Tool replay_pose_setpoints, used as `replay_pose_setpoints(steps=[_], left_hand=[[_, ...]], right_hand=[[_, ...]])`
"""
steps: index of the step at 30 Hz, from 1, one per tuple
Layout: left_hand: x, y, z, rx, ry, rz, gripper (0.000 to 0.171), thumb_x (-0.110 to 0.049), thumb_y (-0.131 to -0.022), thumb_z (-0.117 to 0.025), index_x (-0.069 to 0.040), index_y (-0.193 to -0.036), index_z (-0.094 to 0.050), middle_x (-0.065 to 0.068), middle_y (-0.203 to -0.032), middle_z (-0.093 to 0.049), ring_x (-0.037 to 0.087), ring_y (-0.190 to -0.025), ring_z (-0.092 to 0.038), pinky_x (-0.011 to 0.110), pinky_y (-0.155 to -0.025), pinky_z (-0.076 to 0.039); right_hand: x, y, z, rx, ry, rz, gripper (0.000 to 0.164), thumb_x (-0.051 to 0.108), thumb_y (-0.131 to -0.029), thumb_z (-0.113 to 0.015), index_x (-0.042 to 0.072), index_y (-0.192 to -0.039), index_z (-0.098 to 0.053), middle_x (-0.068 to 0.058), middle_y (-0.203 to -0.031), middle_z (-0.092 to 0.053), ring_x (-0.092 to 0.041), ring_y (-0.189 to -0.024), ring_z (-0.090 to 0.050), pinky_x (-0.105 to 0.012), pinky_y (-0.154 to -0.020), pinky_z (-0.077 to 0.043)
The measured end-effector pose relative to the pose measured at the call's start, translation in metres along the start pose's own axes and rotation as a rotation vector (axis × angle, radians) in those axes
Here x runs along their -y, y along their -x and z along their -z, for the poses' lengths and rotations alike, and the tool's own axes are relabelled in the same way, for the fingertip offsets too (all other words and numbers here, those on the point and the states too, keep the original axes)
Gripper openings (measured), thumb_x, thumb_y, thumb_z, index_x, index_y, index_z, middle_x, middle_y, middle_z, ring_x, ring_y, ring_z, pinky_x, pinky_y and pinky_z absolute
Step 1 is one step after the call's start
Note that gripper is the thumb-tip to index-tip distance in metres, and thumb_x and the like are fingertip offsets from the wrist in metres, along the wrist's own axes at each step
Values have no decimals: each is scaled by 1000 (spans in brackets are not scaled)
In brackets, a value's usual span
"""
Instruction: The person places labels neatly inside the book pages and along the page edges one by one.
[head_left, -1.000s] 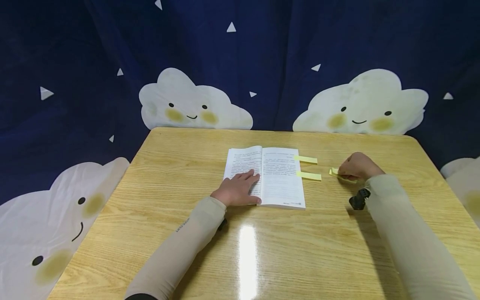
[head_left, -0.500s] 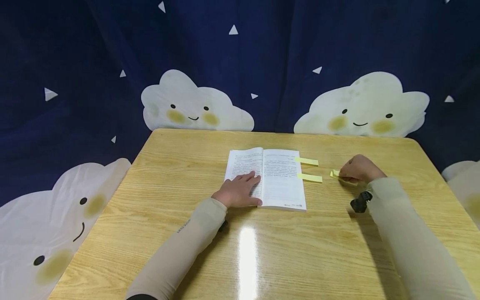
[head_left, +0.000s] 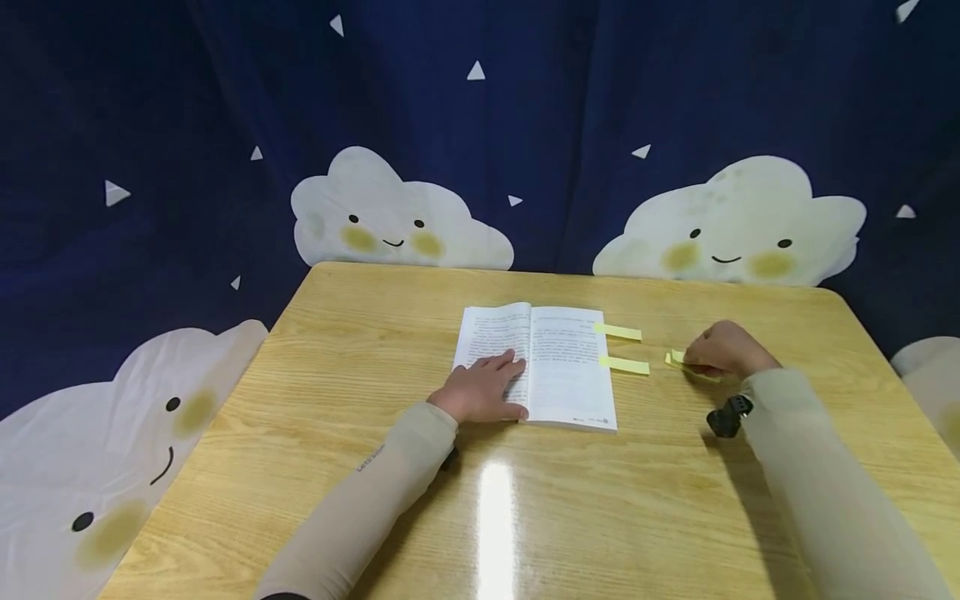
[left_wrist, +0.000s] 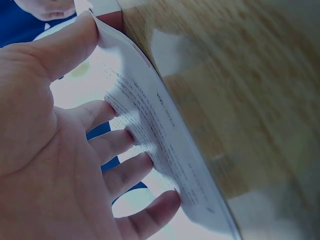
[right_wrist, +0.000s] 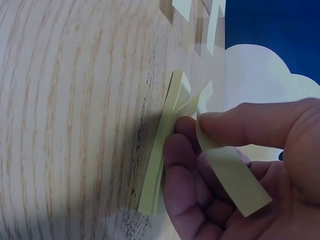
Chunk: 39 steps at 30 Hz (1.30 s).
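An open book (head_left: pixel 570 367) lies on the wooden table. My left hand (head_left: pixel 483 390) rests spread on its left page, the thumb near the bottom of the spine; the left wrist view shows the fingertips touching the printed page (left_wrist: pixel 150 115). Two yellow sticky strips (head_left: pixel 628 365) stick out from the right page's edge. To the right of the book, my right hand (head_left: pixel 726 350) pinches a single yellow sticky note (right_wrist: pixel 232 180) between thumb and finger. That note curls up from a thin pad of sticky notes (right_wrist: pixel 161 150) on the table; whether it is still attached cannot be told.
The wooden table (head_left: pixel 360 333) reaches to a dark blue curtain (head_left: pixel 540 100) with white clouds printed on it. A bright light reflection (head_left: pixel 495 525) lies on the tabletop in front of the book.
The head view has tilted slightly upward, so everything sits a little lower and further right. Both hands keep their places, the left on the page and the right at the sticky notes.
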<state>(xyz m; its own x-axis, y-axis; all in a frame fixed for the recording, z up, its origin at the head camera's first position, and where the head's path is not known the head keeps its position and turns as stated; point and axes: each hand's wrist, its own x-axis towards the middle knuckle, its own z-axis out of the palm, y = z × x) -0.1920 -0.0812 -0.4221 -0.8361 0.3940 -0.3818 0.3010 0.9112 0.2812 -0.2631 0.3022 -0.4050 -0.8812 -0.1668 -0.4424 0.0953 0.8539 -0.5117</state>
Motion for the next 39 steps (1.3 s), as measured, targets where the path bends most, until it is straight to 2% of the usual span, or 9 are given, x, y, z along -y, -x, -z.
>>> replay_pose_setpoints(steps=[14,22,29,34,39], left_hand=[[-1,2,0,-3,0,2,83,-58,-92,-60,-29,-159,-23,-5,-169,-13,29,-155,-21,63,-118,-24],[-1,2,2,-5,-2,-3,83,-58,-92,-60,-29,-160,-22,-5,-169,-12,29,-155,-20,64,-118,-24],[-1,2,4,-8,3,-3,83,-58,-92,-60,-29,-160,-21,-5,-169,-12,29,-155,-20,64,-118,-23],[-1,3,4,-5,3,1,82,-57,-92,-60,-29,-160,-22,-5,-169,-12,28,-155,-20,64,-118,-24],[-2,4,2,0,4,-3,82,-58,-92,-60,-29,-159,-22,-5,-169,-13,29,-155,-21,63,-118,-24]], right_hand=[[-4,2,-4,-20,-24,28,25,14,-87,-56,7,-63,-58,3,-52,-47,-15,-51,-42,-31,-59,-39],[-4,2,-2,-22,-29,9,25,16,-88,-55,6,-65,-61,2,-53,-50,-16,-53,-44,-31,-62,-40],[-3,0,0,-34,-36,9,22,15,-87,-57,1,-75,-68,2,-57,-57,-15,-56,-48,-31,-60,-41],[-4,-1,-1,-27,-39,12,22,16,-88,-57,1,-75,-67,1,-57,-56,-15,-55,-48,-31,-62,-42],[-5,1,-2,-26,-67,7,22,15,-88,-58,-2,-81,-70,1,-62,-63,-14,-58,-52,-30,-61,-44]])
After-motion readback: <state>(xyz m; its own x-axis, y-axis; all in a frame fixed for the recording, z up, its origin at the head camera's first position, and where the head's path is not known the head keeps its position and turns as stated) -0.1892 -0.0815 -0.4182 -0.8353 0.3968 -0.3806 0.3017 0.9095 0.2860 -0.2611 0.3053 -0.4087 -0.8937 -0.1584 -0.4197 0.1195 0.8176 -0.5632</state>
